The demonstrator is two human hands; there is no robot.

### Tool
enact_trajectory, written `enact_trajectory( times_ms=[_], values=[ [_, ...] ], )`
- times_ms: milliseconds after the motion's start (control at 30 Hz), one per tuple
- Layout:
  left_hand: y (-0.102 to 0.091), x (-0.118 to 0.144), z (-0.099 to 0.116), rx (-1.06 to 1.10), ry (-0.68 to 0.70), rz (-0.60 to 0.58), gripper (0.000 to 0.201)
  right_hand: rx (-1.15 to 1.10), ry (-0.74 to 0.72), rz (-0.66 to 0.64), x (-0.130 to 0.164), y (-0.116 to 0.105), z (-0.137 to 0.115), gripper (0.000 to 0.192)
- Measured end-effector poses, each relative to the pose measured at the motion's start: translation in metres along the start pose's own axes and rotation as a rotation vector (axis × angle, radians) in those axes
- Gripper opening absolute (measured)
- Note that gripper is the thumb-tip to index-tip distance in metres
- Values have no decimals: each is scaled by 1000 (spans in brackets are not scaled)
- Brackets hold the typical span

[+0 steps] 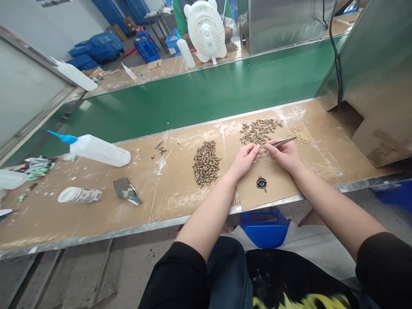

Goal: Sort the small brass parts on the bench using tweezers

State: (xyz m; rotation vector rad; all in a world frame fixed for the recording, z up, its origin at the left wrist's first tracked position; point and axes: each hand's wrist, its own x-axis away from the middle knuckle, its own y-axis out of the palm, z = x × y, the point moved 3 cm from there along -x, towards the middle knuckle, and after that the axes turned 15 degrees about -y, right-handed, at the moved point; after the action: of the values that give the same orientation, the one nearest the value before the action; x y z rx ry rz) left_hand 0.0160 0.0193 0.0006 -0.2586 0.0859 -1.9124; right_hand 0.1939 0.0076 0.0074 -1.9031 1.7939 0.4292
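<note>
Three heaps of small metal parts are lying on the bench: one dark heap, one mixed heap, one pale heap. Two hands are working, left hand and right hand, sharing one pair of tweezers. One fan is standing beyond the belt.

A bench topped with brown cardboard is edged in metal along the front and bordered behind by a green belt. At the left, a squeeze bottle with a blue nozzle, a tape roll, a camouflage rag and scraps are laid on it. At the centre and right, three heaps of small metal parts are spread on the cardboard, a few loose parts lie apart, and a black ring is placed near the front edge.
</note>
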Motion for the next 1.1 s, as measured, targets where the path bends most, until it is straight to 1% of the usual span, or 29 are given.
enact_trajectory(
  times_ms=[167, 300, 433, 533, 667, 700, 767, 833, 867, 1000, 1100],
  values=[
    [1, 1, -1, 48, -8, -34, 51, -87, 46, 100, -2, -2, 1, 51],
    [2, 2, -1, 107, -11, -90, 51, -125, 44, 110, -2, -4, 1, 53],
    [2, 1, 0, 184, 0, -102, 50, -100, -11, 117, -2, -5, -2, 51],
    [1, -1, 1, 249, -8, -117, 48, -82, -24, 165, 0, -7, -4, 50],
    [-2, -2, 2, 362, -24, -83, 50, -50, -32, 219, 2, -12, -3, 46],
    [-3, -2, 3, 387, -25, -75, 51, -33, -52, 256, 2, -15, -4, 43],
    [-5, -3, 3, 426, -25, -72, 53, 7, -116, 385, 1, -24, -8, 39],
    [-7, -3, 3, 462, -19, -71, 54, 60, -176, 513, -2, -34, -15, 38],
    [-8, -4, 3, 474, -16, -72, 54, 88, -194, 552, -4, -39, -18, 39],
    [-8, -6, 5, 503, 1, -86, 54, 173, -222, 565, -8, -59, -31, 44],
    [-7, -6, 7, 510, 24, -107, 52, 212, -192, 526, -4, -79, -31, 47]
  ],
)
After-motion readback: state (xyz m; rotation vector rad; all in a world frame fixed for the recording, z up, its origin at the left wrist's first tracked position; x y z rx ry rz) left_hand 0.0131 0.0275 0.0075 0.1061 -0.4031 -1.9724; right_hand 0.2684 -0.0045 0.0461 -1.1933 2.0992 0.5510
